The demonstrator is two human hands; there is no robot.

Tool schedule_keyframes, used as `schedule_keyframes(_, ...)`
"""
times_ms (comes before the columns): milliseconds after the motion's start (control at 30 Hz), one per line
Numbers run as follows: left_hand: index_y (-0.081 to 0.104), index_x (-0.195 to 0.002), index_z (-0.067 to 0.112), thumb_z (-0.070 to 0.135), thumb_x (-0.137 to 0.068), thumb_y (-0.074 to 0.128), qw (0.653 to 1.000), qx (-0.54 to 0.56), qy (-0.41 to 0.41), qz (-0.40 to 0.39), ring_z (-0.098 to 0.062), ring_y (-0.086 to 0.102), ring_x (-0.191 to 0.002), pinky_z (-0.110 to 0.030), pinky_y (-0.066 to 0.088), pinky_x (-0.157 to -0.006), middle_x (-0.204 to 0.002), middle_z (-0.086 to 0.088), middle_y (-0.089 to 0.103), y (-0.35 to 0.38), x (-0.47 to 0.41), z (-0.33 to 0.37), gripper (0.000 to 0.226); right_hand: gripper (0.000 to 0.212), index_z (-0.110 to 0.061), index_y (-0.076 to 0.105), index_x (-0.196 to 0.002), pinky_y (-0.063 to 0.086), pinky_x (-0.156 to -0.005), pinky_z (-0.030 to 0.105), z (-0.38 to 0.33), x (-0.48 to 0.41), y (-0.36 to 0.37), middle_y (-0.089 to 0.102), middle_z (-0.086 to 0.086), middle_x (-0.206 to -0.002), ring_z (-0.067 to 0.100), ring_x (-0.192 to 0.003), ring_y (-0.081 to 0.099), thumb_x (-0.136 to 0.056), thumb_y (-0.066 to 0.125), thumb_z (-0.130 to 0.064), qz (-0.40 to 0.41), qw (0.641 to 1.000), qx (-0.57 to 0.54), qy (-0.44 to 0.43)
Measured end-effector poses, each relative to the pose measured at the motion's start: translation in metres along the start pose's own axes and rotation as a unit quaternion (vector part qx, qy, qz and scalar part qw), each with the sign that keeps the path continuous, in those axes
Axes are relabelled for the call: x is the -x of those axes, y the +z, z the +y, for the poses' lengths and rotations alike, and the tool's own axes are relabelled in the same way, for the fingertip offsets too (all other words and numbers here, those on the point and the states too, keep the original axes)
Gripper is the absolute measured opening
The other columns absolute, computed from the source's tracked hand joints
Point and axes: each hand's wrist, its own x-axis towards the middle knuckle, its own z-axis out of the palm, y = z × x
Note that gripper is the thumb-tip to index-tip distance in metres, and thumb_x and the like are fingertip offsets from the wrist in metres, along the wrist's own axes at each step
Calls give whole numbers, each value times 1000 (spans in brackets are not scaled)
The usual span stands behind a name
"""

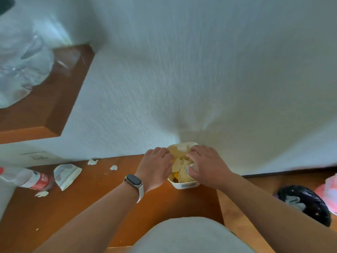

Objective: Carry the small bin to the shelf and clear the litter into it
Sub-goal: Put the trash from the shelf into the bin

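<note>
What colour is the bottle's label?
Red with white writing, on the bottle in the head view.

bare shelf [102,207] before bin [184,185] (hands fill its mouth) | left blocked — bottle [29,178], wrapper [66,175], scraps [113,168]

Small white bin [184,185] — full of crumpled paper [179,166] — upright on the shelf [109,198].

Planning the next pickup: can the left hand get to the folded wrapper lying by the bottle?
Probably yes. The left hand is at the small bin, and the folded wrapper lies on the same shelf to its left, with only bare wood and small scraps between them.
</note>
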Motion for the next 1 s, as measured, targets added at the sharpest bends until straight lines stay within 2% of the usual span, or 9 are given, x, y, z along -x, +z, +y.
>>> schedule_keyframes(167,56,-124,23,33,-96,50,999,4,-49,-5,-19,51,-116,-37,41,-99,-126,3,56,-10,22,-17,31,43,-15,59,-117,43,-94,41,-22,-24,-8,58,2,-120,25,-108,54,-85,45,-41,-3,998,-1,-67)
schedule_keyframes(233,52,-125,22,34,-97,48,998,-4,-66,-9,-20,48,-119,-37,38,-102,-129,2,54,-13,34,-26,31,41,-17,56,-118,41,-94,39,-34,-33,-7,56,0,-121,23,-109,53,-87,46,-41,-20,995,10,-94)
schedule_keyframes(367,50,-128,22,36,-96,48,995,-13,-96,-18,-22,47,-126,-40,35,-107,-136,0,51,-14,64,-47,35,47,-18,53,-128,37,-103,42,-62,-44,2,51,3,-135,25,-124,46,-91,46,-45,-26,992,28,-123)
schedule_keyframes(500,32,-146,25,41,-99,41,990,-9,-137,-42,-21,23,-145,-42,18,-118,-157,-1,29,-16,98,-74,51,50,-18,48,-133,33,-104,40,-95,-55,12,49,1,-137,23,-127,42,-93,46,-47,-35,986,48,-155)
schedule_keyframes(600,19,-151,28,45,-101,34,984,-15,-170,-58,-19,9,-148,-41,8,-119,-161,1,15,-16,128,-98,55,53,-20,41,-138,30,-108,38,-123,-67,23,43,-1,-142,20,-132,36,-94,43,-50,-52,982,63,-168)
schedule_keyframes(833,22,-150,29,46,-100,35,968,-4,-240,-77,-21,15,-147,-44,17,-119,-160,1,21,-6,197,-161,54,57,-24,36,-142,33,-112,41,-182,-94,60,38,-1,-150,21,-138,34,-94,38,-56,-96,975,97,-174)
schedule_keyframes(1000,32,-146,29,46,-99,39,951,22,-298,-82,-22,26,-144,-42,25,-116,-156,0,31,12,244,-215,51,53,-23,41,-138,42,-105,37,-222,-126,91,47,0,-142,21,-129,45,-94,42,-52,-108,972,119,-169)
